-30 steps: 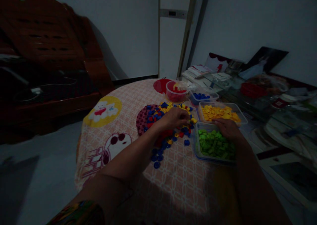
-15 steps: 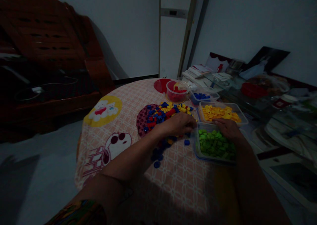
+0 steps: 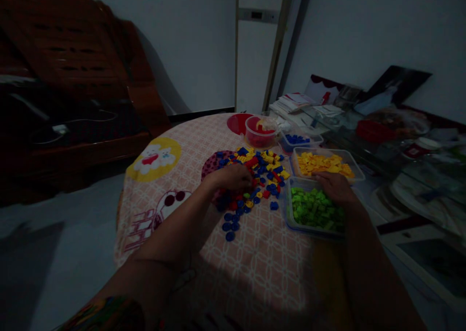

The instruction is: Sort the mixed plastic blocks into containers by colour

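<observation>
Over a mixed pile of toy building bricks (image 3: 271,163), my left hand (image 3: 235,176) points its curled fingers down among the pieces. Anything between its fingertips is hidden. My right hand (image 3: 335,188) grips the far rim of a clear plastic container (image 3: 289,219) filled with green bricks (image 3: 313,207). Just behind that hand is another clear container (image 3: 358,173), holding yellow bricks (image 3: 322,165). Blue round pieces (image 3: 230,226) and a blue brick (image 3: 274,206) lie at the pile's near side. A single green piece (image 3: 246,195) sits near my left fingers.
Farther back stand a round tub (image 3: 260,132) with red pieces and a box of blue bricks (image 3: 297,140). A patterned cloth (image 3: 255,253) covers the round table. To the right, a glass table (image 3: 393,171) carries papers, a cup (image 3: 422,147) and bags. A wooden bench (image 3: 83,78) is at left.
My left hand has moved left from beside the green-brick container to the pile, uncovering bricks on the pile's right side. My right hand has stayed on the container rim.
</observation>
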A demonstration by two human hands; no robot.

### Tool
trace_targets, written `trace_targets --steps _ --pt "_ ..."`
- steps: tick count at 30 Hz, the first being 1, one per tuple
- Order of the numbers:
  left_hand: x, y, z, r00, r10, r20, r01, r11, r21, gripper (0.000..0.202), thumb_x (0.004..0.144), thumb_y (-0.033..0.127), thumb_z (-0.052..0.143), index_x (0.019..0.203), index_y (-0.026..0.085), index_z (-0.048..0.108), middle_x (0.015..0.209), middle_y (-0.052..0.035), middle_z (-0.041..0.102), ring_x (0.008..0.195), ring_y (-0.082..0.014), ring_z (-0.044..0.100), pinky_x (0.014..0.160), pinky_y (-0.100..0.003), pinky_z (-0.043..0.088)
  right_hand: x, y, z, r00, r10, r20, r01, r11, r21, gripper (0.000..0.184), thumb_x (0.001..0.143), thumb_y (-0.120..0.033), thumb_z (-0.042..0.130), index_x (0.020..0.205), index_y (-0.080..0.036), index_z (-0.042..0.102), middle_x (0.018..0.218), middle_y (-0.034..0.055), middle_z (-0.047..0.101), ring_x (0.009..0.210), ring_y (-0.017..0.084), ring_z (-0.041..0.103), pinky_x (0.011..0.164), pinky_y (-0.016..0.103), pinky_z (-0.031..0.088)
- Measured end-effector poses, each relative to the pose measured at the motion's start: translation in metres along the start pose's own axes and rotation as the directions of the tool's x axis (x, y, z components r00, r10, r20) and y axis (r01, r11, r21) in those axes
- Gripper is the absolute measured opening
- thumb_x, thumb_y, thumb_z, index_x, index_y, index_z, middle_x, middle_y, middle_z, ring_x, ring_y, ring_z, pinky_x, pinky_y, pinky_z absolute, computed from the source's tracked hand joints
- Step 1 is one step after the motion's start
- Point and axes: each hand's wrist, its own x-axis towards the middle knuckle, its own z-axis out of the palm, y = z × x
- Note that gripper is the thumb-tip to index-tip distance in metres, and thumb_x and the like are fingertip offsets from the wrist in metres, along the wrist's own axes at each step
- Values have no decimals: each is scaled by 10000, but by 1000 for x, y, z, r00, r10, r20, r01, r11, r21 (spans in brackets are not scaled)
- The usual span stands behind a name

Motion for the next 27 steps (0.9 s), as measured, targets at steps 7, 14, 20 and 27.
trace_targets --steps 7,14,20,27 --pt "-1 -19 -7 960 -73 -272 72 997 -12 231 846 133 593 955 169 793 889 -38 780 798 -137 673 768 -224 451 0 -4 -2 999 44 16 -45 998 38 400 923 -360 443 1040 -202 792 1127 117 781 1084 297 720 1005 441 541" --pt "-2 3 -2 997 -78 16 78 996 -52 140 718 161 720 820 208 804 748 -1 752 659 -124 643 617 -209 424 -1 -3 -2 1000 22 7 -22 999 43 412 923 -374 435 1037 -201 791 1130 122 779 1083 295 721 996 430 544" --pt "4 28 8 984 -176 32 169 973 159 62 643 170 780 692 204 763 664 -18 705 609 -153 604 531 -244 348 0 -3 -2 1000 5 -6 -5 998 59 391 916 -368 456 1026 -212 798 1085 116 790 1066 288 725 982 437 553" --pt "1 18 0 988 -155 -10 156 987 36 64 679 179 762 737 185 737 712 -6 708 635 -139 599 562 -236 371 0 -6 -4 1000 26 14 -27 998 55 414 914 -379 434 1003 -207 799 1089 125 789 1053 296 727 963 439 562"
